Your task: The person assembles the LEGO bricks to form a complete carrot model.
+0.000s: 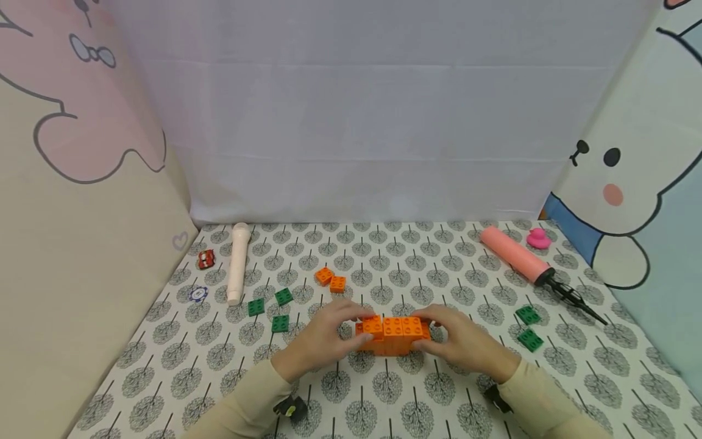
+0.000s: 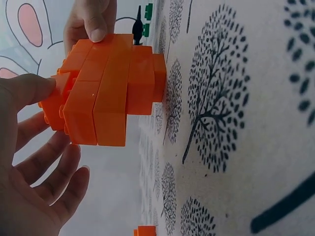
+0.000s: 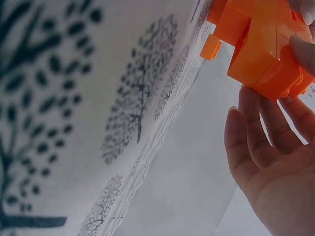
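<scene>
A stepped structure of orange toy building blocks [image 1: 392,347] stands on the patterned cloth, narrower at its base than higher up, as the left wrist view shows. My left hand [image 1: 323,335] pinches an orange block [image 1: 373,328] at the top left of it between thumb and forefinger; the other fingers are spread apart behind. On the opposite end, my right hand [image 1: 463,338] grips the structure's upper right part, thumb in front and fingers at the back. In the right wrist view, several fingertips [image 3: 248,96] touch the underside of an upper block.
Two loose orange blocks [image 1: 331,279] lie behind the structure. Green blocks [image 1: 280,323] lie left, two more green blocks [image 1: 529,329] right. Farther out are a white microphone-shaped object [image 1: 238,265], red toy car [image 1: 206,259], poker chip [image 1: 198,294], pink cylinder with black tip [image 1: 515,253] and pink duck [image 1: 538,238].
</scene>
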`<state>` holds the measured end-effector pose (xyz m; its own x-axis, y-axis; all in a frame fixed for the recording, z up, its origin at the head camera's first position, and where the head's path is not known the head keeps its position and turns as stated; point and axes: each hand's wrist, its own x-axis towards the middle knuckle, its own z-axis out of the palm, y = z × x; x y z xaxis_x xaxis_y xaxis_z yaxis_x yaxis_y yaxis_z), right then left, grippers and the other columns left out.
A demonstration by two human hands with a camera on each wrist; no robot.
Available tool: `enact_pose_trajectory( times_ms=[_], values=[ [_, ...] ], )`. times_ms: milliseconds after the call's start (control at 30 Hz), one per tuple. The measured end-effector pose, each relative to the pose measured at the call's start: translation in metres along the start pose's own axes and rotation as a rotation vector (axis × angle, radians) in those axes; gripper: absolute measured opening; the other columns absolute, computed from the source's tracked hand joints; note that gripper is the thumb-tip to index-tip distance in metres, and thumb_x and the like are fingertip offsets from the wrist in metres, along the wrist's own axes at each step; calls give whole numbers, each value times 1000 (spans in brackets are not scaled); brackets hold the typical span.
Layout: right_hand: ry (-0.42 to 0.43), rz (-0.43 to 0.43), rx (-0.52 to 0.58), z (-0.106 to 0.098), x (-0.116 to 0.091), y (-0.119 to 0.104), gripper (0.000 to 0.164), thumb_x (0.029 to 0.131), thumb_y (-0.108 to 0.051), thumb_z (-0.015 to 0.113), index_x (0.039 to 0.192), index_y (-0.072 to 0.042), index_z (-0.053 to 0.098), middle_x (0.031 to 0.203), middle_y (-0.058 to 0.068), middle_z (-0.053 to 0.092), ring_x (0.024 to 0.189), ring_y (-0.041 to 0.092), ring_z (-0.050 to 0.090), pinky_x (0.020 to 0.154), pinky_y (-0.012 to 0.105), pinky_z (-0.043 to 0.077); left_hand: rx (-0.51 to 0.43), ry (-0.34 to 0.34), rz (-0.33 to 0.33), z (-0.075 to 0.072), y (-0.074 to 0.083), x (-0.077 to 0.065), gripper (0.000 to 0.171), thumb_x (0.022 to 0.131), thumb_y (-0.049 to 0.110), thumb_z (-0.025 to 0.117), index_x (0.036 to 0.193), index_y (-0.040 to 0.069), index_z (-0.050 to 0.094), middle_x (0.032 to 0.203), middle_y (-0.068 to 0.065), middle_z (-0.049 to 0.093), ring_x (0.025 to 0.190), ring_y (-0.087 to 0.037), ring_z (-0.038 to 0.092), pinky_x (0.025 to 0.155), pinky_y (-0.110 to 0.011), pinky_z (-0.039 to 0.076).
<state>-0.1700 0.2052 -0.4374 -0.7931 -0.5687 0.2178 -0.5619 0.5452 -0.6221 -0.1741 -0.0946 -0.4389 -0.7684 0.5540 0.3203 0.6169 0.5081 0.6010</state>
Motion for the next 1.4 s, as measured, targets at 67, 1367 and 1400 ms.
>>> enact_pose_trajectory(
  times_ms=[67, 1367, 1400],
  values=[
    [2, -4, -6, 0, 0, 0, 45, 89, -39, 74, 129, -22, 63, 114, -15, 64, 102, 6, 60, 89, 40, 54, 0, -7, -4, 1, 0, -1, 39, 91, 36, 71, 127, 23, 66, 120, 10, 63, 110, -7, 56, 97, -31, 51],
    [0, -22, 10, 0, 1, 1, 44, 90, -37, 73, 129, -20, 64, 117, -11, 65, 99, 6, 59, 85, 38, 55, 47, -103, -24, -10, 7, 6, 38, 88, 33, 75, 124, 22, 69, 120, 12, 67, 111, -6, 54, 99, -32, 49],
    [-1, -18, 12, 0, 1, 1, 44, 90, -37, 73, 129, -20, 64, 117, -11, 65, 98, 5, 59, 85, 38, 55, 50, -104, -17, -10, 6, 6, 38, 88, 33, 75, 124, 21, 69, 120, 12, 67, 111, -6, 54, 99, -32, 49]
  ],
)
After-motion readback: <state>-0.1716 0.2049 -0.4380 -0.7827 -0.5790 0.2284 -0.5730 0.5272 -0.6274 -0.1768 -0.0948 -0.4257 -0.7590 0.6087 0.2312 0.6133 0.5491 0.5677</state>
